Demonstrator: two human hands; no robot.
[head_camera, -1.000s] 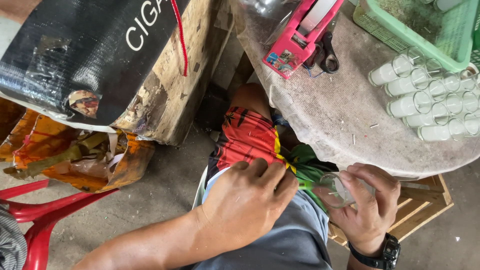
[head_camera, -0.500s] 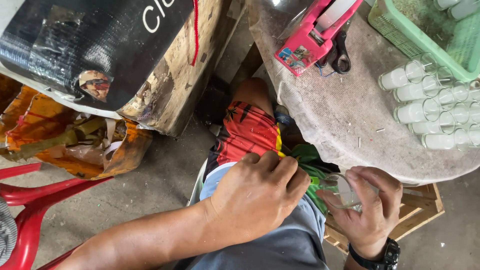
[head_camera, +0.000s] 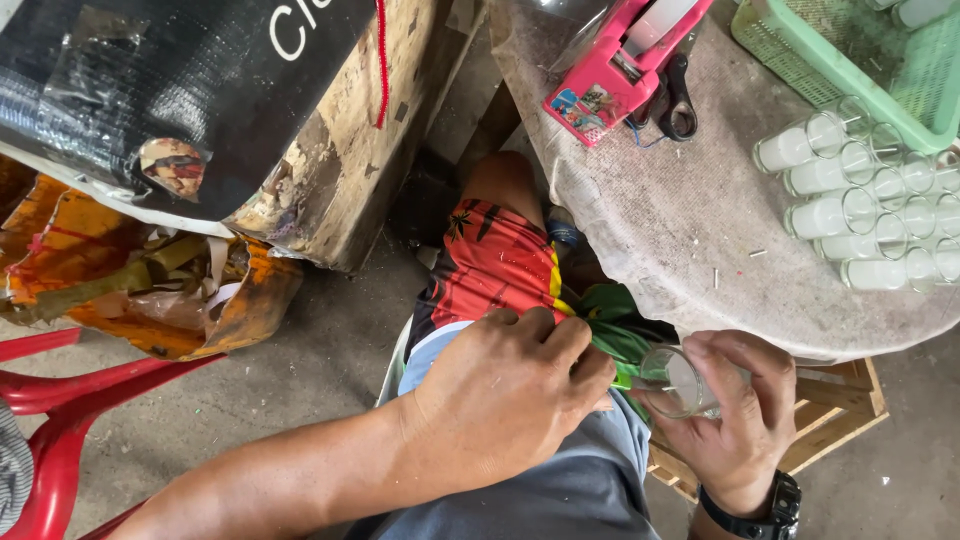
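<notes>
Seated at the round grey table (head_camera: 690, 250), we look down past its edge into our lap. On the tabletop sit a green plastic basket (head_camera: 800, 55), a pink tape dispenser (head_camera: 615, 70) with dark scissors (head_camera: 678, 100) beside it, and a block of small glass candle cups (head_camera: 860, 215) lying on their sides in rows, white-filled. To our left stand a worn wooden crate (head_camera: 350, 150) under a black sheet and a red plastic chair (head_camera: 60, 420).

Below the table rim, our right hand (head_camera: 725, 420) is closed around a single small glass cup (head_camera: 678, 380), mouth turned toward our left. Our left hand (head_camera: 510, 395) rests knuckles-up on our lap, fingertips bunched together at the cup's mouth; whether they pinch anything we cannot tell, the fingers hide it.

Judged step: working at the mouth of this one cup, probably seating or adjusting something inside. The next move calls for a steady right-hand hold while the left fingertips work finely at the rim, the glass kept off the table edge just above.
</notes>
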